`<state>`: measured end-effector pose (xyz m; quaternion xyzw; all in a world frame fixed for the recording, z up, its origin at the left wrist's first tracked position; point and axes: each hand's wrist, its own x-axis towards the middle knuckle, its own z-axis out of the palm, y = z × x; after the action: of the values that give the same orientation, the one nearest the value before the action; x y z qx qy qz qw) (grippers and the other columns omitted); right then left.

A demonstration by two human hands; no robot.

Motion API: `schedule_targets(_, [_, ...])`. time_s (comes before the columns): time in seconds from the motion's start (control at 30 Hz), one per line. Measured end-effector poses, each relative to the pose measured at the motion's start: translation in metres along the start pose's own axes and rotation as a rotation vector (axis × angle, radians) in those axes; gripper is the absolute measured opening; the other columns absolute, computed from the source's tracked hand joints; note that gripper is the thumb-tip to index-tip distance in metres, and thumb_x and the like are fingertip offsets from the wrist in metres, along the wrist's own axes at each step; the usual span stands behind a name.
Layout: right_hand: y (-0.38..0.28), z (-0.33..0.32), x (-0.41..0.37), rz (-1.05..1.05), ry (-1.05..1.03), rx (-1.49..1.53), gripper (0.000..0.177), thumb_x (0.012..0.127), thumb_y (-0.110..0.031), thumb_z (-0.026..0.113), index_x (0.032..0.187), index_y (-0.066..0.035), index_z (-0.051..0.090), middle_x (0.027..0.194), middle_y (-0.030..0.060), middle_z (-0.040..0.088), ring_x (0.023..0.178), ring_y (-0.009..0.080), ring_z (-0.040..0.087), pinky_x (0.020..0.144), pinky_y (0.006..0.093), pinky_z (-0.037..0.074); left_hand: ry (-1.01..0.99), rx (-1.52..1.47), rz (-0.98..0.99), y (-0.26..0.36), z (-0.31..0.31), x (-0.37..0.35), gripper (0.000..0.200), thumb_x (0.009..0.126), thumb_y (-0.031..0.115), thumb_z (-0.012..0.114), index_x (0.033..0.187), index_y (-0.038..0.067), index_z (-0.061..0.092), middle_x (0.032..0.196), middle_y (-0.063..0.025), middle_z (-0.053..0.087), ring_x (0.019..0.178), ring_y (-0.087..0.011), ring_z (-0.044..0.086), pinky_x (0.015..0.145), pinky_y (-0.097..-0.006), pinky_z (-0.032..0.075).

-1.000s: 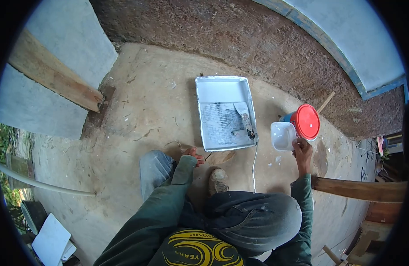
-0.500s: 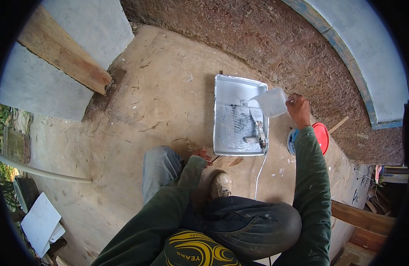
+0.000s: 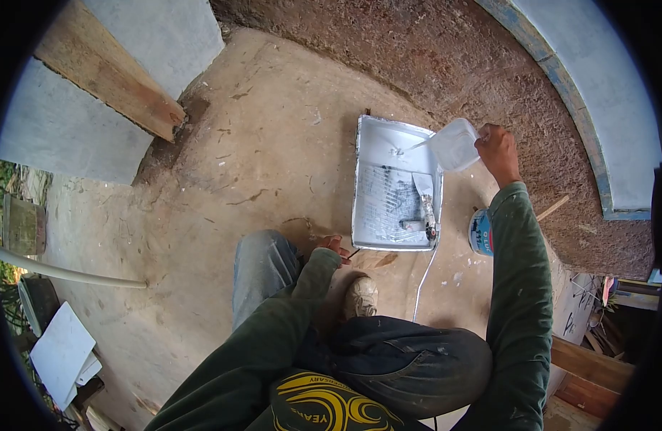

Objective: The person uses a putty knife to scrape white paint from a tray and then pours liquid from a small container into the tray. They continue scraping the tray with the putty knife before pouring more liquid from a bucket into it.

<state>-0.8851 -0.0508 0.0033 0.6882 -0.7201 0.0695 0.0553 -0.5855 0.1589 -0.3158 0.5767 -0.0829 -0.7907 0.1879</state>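
Note:
In my right hand [image 3: 499,152] is a clear plastic container [image 3: 454,146], tipped toward the paint tray [image 3: 355,183] with a thin stream running from its lip. White paint coats the tray. Inside lie a paint-smeared scraper [image 3: 423,188] and a small roller [image 3: 413,225], near the right side. Beside my bent knee, my left hand [image 3: 332,246] is curled by the tray's near left corner. A thin dark tip shows at its fingers; I cannot tell what it belongs to.
A blue paint can [image 3: 480,233] stands right of the tray, partly behind my sleeve, with a wooden stick [image 3: 553,207] beyond it. A white cord [image 3: 424,284] runs from the tray toward my leg. The rough wall base [image 3: 417,54] borders the far side; a wooden post [image 3: 112,72] stands left.
My right hand and the container have moved up and slightly right, and the stream now shows. The can's red lid has gone behind my sleeve. My left hand stays by my knee.

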Motion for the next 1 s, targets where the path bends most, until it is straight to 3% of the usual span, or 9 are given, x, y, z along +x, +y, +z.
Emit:
schedule_targets(0.23, [-0.028, -0.016, 0.005, -0.124, 0.012, -0.140, 0.016, 0.073, -0.011, 0.063, 0.086, -0.002, 0.065, 0.083, 0.0246, 0.066, 0.083, 0.0419, 0.065, 0.074, 0.0484, 0.052, -0.020, -0.008, 0.014, -0.001, -0.001, -0.003, 0.048, 0.097, 0.044, 0.041, 0.139, 0.020, 0.037, 0.099, -0.0204, 0.068, 0.063, -0.0317, 0.069, 0.047, -0.0395, 0.047])
schedule_targets(0.53, [-0.042, -0.028, -0.001, -0.256, 0.048, -0.315, 0.018, 0.076, -0.008, 0.059, 0.092, -0.001, 0.062, 0.079, 0.0239, 0.066, 0.075, 0.0429, 0.065, 0.067, 0.0473, 0.054, -0.018, 0.013, 0.048, 0.000, 0.000, -0.007, 0.048, 0.098, 0.045, 0.040, 0.139, 0.019, 0.038, 0.097, -0.0197, 0.069, 0.063, -0.0309, 0.069, 0.047, -0.0392, 0.047])
schedule_targets(0.63, [-0.025, -0.029, -0.020, -0.131, 0.092, -0.249, 0.017, 0.075, -0.008, 0.058, 0.090, -0.001, 0.064, 0.080, 0.0254, 0.066, 0.076, 0.0426, 0.065, 0.067, 0.0481, 0.054, -0.027, 0.007, 0.039, 0.003, 0.001, -0.007, 0.048, 0.098, 0.044, 0.041, 0.139, 0.019, 0.038, 0.096, -0.0189, 0.070, 0.062, -0.0305, 0.069, 0.046, -0.0388, 0.047])
schedule_targets(0.7, [0.009, -0.018, -0.039, -0.070, 0.237, -0.079, 0.016, 0.075, -0.008, 0.060, 0.088, 0.000, 0.066, 0.076, 0.0236, 0.067, 0.068, 0.0361, 0.068, 0.061, 0.0440, 0.054, -0.031, 0.005, 0.016, 0.002, -0.001, 0.000, 0.048, 0.098, 0.043, 0.041, 0.139, 0.019, 0.037, 0.095, -0.0185, 0.070, 0.061, -0.0303, 0.069, 0.045, -0.0388, 0.046])
schedule_targets(0.77, [0.027, -0.025, -0.072, 0.286, -0.003, 0.398, 0.014, 0.076, -0.010, 0.064, 0.084, 0.002, 0.066, 0.068, 0.0179, 0.067, 0.056, 0.0245, 0.067, 0.052, 0.0359, 0.052, -0.047, 0.098, 0.064, -0.004, -0.004, 0.009, 0.055, 0.097, 0.052, 0.037, 0.139, 0.017, 0.035, 0.109, -0.0215, 0.066, 0.076, -0.0346, 0.070, 0.053, -0.0397, 0.049])
schedule_targets(0.83, [0.049, -0.027, -0.119, 0.441, -0.001, 0.608, 0.016, 0.078, -0.012, 0.067, 0.082, 0.004, 0.065, 0.061, 0.0098, 0.064, 0.048, 0.0133, 0.059, 0.045, 0.0286, 0.046, -0.030, 0.094, 0.085, 0.001, 0.000, -0.002, 0.053, 0.097, 0.052, 0.038, 0.137, 0.017, 0.036, 0.109, -0.0213, 0.066, 0.077, -0.0344, 0.070, 0.053, -0.0397, 0.049])
schedule_targets(0.9, [0.074, -0.033, -0.174, 0.515, -0.041, 0.675, 0.017, 0.081, -0.013, 0.066, 0.085, 0.004, 0.065, 0.061, 0.0074, 0.061, 0.045, 0.0114, 0.054, 0.043, 0.0267, 0.043, -0.015, 0.102, 0.092, 0.000, 0.000, -0.007, 0.052, 0.097, 0.052, 0.038, 0.135, 0.017, 0.036, 0.109, -0.0211, 0.066, 0.078, -0.0343, 0.070, 0.053, -0.0397, 0.049])
schedule_targets(0.97, [0.083, -0.044, -0.234, 0.643, -0.040, 0.729, 0.018, 0.082, -0.014, 0.065, 0.088, 0.003, 0.065, 0.061, 0.0071, 0.061, 0.045, 0.0111, 0.053, 0.042, 0.0262, 0.042, 0.014, 0.012, 0.121, -0.001, 0.001, -0.002, 0.051, 0.093, 0.051, 0.046, 0.132, 0.019, 0.039, 0.094, -0.0176, 0.069, 0.063, -0.0324, 0.069, 0.045, -0.0392, 0.047])
schedule_targets(1.0, [0.088, -0.055, -0.264, 0.749, -0.043, 0.784, 0.018, 0.084, -0.014, 0.065, 0.090, 0.003, 0.065, 0.061, 0.0067, 0.060, 0.045, 0.0108, 0.052, 0.042, 0.0257, 0.041, -0.030, 0.004, 0.067, 0.005, -0.002, 0.000, 0.054, 0.092, 0.054, 0.045, 0.133, 0.020, 0.037, 0.099, -0.0183, 0.068, 0.069, -0.0328, 0.069, 0.047, -0.0404, 0.048])
